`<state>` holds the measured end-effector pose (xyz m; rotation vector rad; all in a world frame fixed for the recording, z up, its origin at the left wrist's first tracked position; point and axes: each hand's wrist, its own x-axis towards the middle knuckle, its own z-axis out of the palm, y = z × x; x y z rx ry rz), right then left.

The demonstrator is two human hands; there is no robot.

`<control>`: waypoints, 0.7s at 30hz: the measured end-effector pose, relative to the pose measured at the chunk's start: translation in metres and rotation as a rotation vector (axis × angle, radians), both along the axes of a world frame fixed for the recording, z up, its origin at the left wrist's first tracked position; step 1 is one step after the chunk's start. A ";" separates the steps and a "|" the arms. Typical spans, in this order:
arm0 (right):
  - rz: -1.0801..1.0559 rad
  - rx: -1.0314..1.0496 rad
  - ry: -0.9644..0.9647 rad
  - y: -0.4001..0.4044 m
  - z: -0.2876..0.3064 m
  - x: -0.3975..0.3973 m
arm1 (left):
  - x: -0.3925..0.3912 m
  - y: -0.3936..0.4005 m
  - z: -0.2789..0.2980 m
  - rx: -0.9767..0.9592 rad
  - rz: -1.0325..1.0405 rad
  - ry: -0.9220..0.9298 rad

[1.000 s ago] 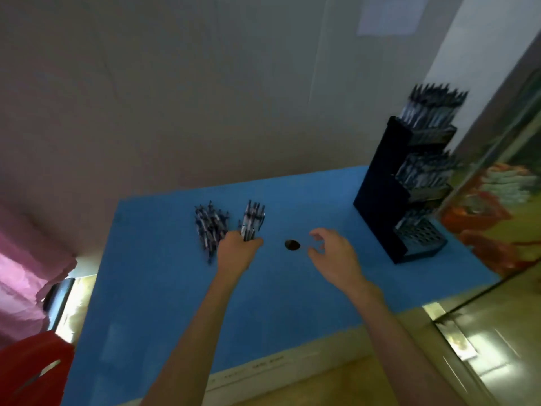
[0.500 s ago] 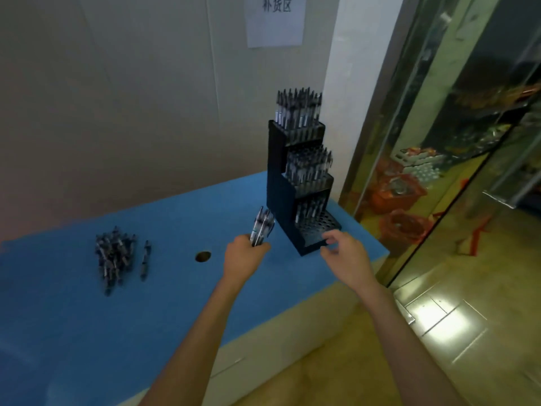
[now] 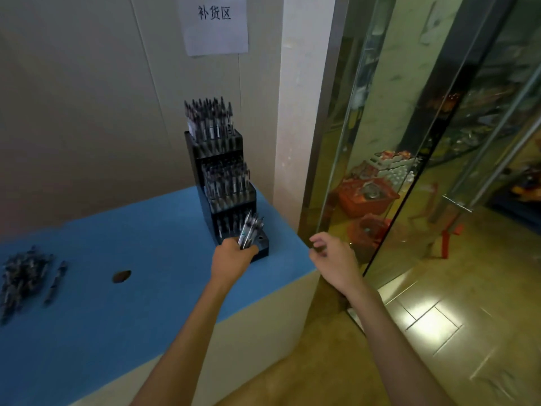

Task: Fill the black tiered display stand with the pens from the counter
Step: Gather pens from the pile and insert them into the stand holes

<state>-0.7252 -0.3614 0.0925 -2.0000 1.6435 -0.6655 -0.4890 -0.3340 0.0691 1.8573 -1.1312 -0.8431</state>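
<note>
Head view, landmark: I take the black tiered display stand [image 3: 225, 183] at the far right end of the blue bench [image 3: 117, 332] as my reference; its top and middle tiers look packed with upright pens.
Head view, left grip: my left hand [image 3: 232, 259] is curled round a bundle of pens [image 3: 250, 230], right in front of the stand's lowest tier.
Head view, pen axis: the bundle points up and slightly away from me, close to the line of the sockets.
Head view, key relation: the open sockets of the bottom tier [image 3: 260, 240] lie just beyond and below the bundle's tips, so I judge the left hand the nearer one.
Head view, right grip: my right hand [image 3: 333, 259] hangs off the stand's right, past the bench edge, fingers loosely curled and holding nothing.
Head view, arm pose: left forearm stretched forward over the bench; right forearm angled inward.
Head view, remaining stock: a loose pile of pens [image 3: 23, 273] lies far left of the stand, beyond a small round hole [image 3: 121, 276].
</note>
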 end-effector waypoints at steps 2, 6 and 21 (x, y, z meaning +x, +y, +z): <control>0.026 0.006 -0.012 -0.014 -0.001 -0.003 | -0.010 -0.012 0.000 0.002 -0.002 -0.010; 0.107 0.021 -0.043 -0.047 -0.007 -0.001 | -0.021 -0.041 -0.004 0.013 0.016 -0.021; 0.439 0.161 -0.200 -0.166 -0.017 0.061 | -0.020 -0.102 -0.014 0.058 0.260 -0.004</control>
